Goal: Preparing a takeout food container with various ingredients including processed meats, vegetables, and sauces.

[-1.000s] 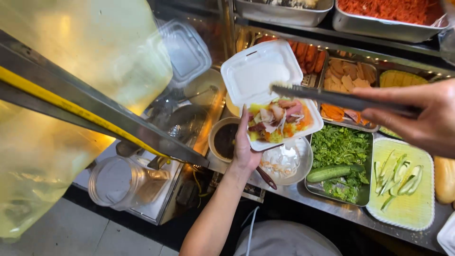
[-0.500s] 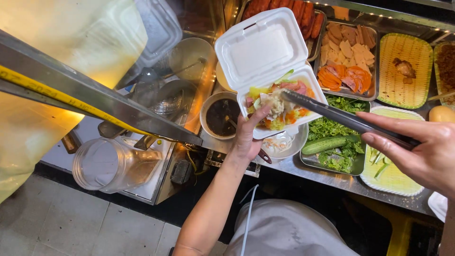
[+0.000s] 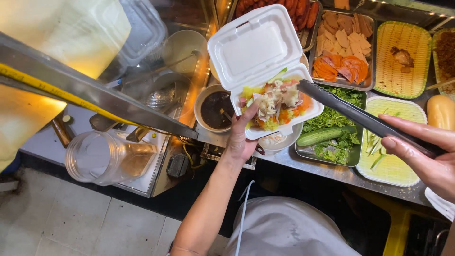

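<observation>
My left hand (image 3: 242, 137) holds up a white foam clamshell box (image 3: 258, 52) from below, its lid tipped open to the back. The box is filled with mixed food (image 3: 276, 102): shredded vegetables, pale strips, pink and orange pieces. My right hand (image 3: 422, 151) grips long dark metal tongs (image 3: 355, 116), whose tips rest at the right edge of the food in the box. Just left of the box sits a round bowl of dark sauce (image 3: 215, 110).
A metal tray of green herbs with a whole cucumber (image 3: 324, 136) lies right of the box. Trays of sliced meats (image 3: 342, 50), yellow-green woven baskets (image 3: 403, 59), a bread roll (image 3: 441, 111), a clear plastic jar (image 3: 106, 159), a slanted metal bar (image 3: 95, 97) surround it.
The tongs came down from above the box until their tips reached the food. My left hand kept holding the box, which now appears lower and more central.
</observation>
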